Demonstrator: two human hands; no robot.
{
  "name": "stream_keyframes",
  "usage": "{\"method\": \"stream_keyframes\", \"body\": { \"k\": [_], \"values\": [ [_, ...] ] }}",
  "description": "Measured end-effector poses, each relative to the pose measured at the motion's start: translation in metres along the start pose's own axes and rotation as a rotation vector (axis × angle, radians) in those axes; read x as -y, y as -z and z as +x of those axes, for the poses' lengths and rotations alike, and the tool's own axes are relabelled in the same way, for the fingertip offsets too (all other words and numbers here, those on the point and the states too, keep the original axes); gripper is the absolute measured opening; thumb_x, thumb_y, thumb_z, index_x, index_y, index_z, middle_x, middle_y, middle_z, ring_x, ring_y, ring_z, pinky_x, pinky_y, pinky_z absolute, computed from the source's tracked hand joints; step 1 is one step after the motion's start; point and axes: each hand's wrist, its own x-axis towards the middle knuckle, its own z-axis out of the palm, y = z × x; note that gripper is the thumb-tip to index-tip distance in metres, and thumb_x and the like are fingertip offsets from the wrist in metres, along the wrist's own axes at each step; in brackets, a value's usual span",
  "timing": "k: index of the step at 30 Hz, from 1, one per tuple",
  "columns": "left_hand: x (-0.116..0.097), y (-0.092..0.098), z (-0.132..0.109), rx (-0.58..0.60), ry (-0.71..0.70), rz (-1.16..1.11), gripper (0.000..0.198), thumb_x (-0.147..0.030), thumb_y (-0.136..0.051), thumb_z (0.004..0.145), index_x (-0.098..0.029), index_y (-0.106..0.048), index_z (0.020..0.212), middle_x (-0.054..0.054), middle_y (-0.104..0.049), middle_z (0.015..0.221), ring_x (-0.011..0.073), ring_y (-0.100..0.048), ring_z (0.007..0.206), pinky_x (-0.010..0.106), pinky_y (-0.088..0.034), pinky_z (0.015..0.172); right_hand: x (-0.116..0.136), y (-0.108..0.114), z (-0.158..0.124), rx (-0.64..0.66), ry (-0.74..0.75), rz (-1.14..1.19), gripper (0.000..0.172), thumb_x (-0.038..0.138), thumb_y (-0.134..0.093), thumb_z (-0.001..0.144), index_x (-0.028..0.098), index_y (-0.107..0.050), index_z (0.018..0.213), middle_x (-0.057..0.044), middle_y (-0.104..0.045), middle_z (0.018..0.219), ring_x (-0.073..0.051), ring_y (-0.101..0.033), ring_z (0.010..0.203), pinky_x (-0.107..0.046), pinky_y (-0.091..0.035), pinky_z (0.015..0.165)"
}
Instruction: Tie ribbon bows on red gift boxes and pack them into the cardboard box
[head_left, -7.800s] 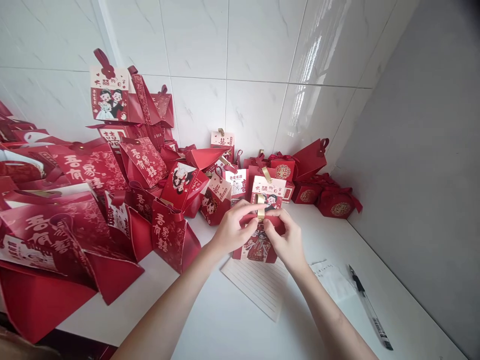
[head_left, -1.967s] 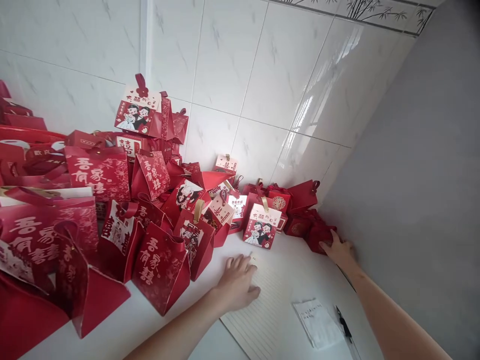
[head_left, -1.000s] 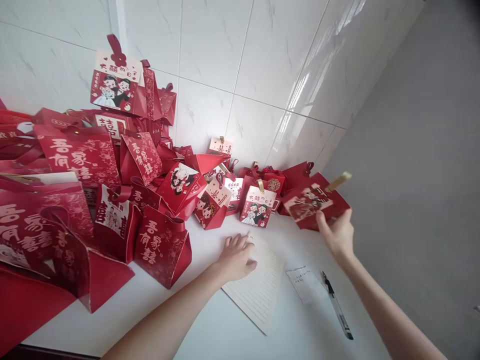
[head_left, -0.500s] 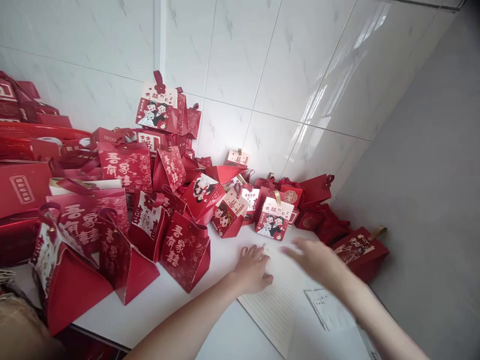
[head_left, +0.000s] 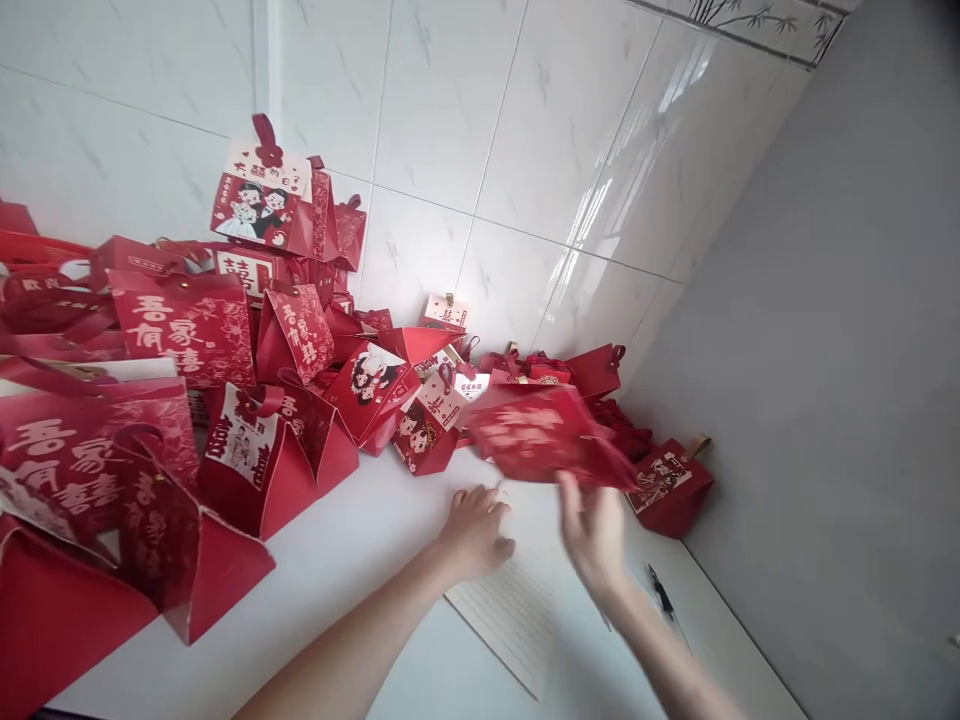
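Observation:
My left hand [head_left: 478, 533] lies on a lined sheet of paper [head_left: 517, 620], palm down with its fingers apart. In my right hand [head_left: 595, 527] is a red gift box [head_left: 536, 430] with pale lettering, raised above the white table and smeared by motion. My thumb and fingers grip its lower edge. Behind it, the box partly hides other red boxes along the wall. A box with a cartoon couple [head_left: 427, 430] stands just beyond my left hand.
Many red gift boxes [head_left: 180, 325] with ribbon loops are piled on the left and along the tiled wall [head_left: 450, 110]. One box [head_left: 667, 490] stands at the right by the grey wall [head_left: 840, 400]. A black pen [head_left: 661, 590] lies on the white table [head_left: 315, 600] near my right forearm.
My right hand, empty before, now holds a red gift box. The lettered box that stood left of my left hand is gone from its spot. The view has shifted right; my left hand stays on the paper.

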Motion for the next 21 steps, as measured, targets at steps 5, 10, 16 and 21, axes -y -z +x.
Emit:
{"method": "stream_keyframes", "body": {
  "k": [5, 10, 16, 21],
  "values": [
    [0.003, 0.0, 0.0, 0.148, -0.123, 0.243, 0.034, -0.035, -0.055, 0.079, -0.019, -0.058, 0.109, 0.011, -0.051, 0.131, 0.0305, -0.04, 0.124, 0.051, -0.032, 0.1, -0.098, 0.039, 0.034, -0.053, -0.332, -0.352, 0.042, 0.04, -0.027, 0.088, 0.009, -0.037, 0.113, -0.025, -0.056, 0.111, -0.031, -0.059, 0.102, -0.037, -0.047, 0.084],
    [0.003, 0.0, 0.0, 0.167, -0.116, 0.259, 0.033, -0.037, -0.053, 0.081, -0.019, -0.057, 0.108, 0.01, -0.049, 0.132, 0.0291, -0.04, 0.124, 0.049, -0.031, 0.101, -0.127, 0.036, 0.049, 0.143, -0.504, -0.55, 0.044, 0.031, -0.035, 0.085, -0.003, -0.04, 0.114, -0.034, -0.056, 0.106, -0.04, -0.06, 0.095, -0.047, -0.046, 0.078],
    [0.004, -0.001, 0.0, 0.165, -0.116, 0.254, 0.032, -0.036, -0.054, 0.081, -0.02, -0.056, 0.108, 0.01, -0.049, 0.132, 0.0292, -0.04, 0.123, 0.049, -0.031, 0.1, -0.111, 0.052, 0.073, 0.385, -0.593, -0.721, 0.042, 0.03, -0.039, 0.088, -0.005, -0.054, 0.105, -0.031, -0.061, 0.095, -0.038, -0.064, 0.087, -0.043, -0.048, 0.068],
    [0.002, -0.001, 0.0, 0.172, -0.127, 0.28, 0.035, -0.037, -0.055, 0.08, -0.019, -0.056, 0.109, 0.011, -0.049, 0.132, 0.0305, -0.041, 0.121, 0.049, -0.032, 0.099, -0.02, 0.032, 0.065, 0.609, -0.431, -0.683, 0.033, 0.042, -0.05, 0.084, 0.012, -0.065, 0.083, -0.018, -0.066, 0.079, -0.03, -0.065, 0.071, -0.036, -0.046, 0.061]
  ]
}}
